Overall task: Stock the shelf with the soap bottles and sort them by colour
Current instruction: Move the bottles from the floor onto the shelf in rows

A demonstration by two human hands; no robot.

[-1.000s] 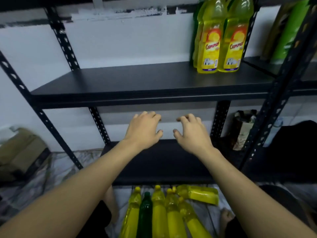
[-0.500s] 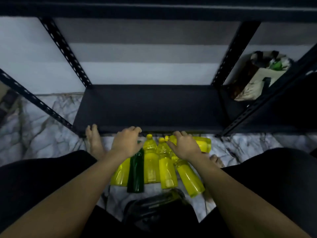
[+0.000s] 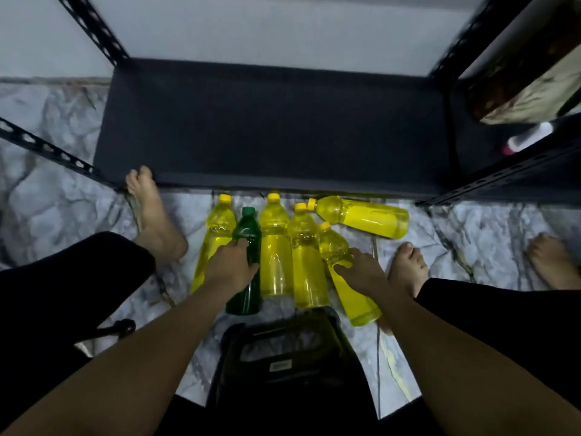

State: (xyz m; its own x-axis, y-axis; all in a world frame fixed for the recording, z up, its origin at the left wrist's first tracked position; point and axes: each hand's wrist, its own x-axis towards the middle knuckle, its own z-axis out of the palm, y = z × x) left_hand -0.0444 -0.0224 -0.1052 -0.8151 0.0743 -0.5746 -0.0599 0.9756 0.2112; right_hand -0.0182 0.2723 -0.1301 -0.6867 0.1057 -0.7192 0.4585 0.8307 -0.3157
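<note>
Several soap bottles lie on the marble floor in front of the black shelf's bare bottom board (image 3: 270, 127). One is a dark green bottle (image 3: 248, 226); my left hand (image 3: 232, 270) is curled around its middle. My right hand (image 3: 361, 273) grips the rightmost yellow bottle of the row (image 3: 333, 243), which lies slanted. Between my hands lie two more yellow bottles (image 3: 275, 247) (image 3: 306, 262). Another yellow bottle (image 3: 217, 225) lies left of the green one, partly hidden by my left hand. A further yellow bottle (image 3: 364, 217) lies crosswise by the shelf's front edge.
A black plastic basket (image 3: 283, 350) sits on the floor between my knees. My bare feet (image 3: 151, 215) (image 3: 407, 265) flank the bottles; another foot (image 3: 550, 262) shows at the right. A bag (image 3: 518, 83) stands in the neighbouring shelf bay at upper right.
My view tipped down from the upper shelf to the floor. Both hands dropped from the shelf level onto the bottles and closed on the green one and a yellow one.
</note>
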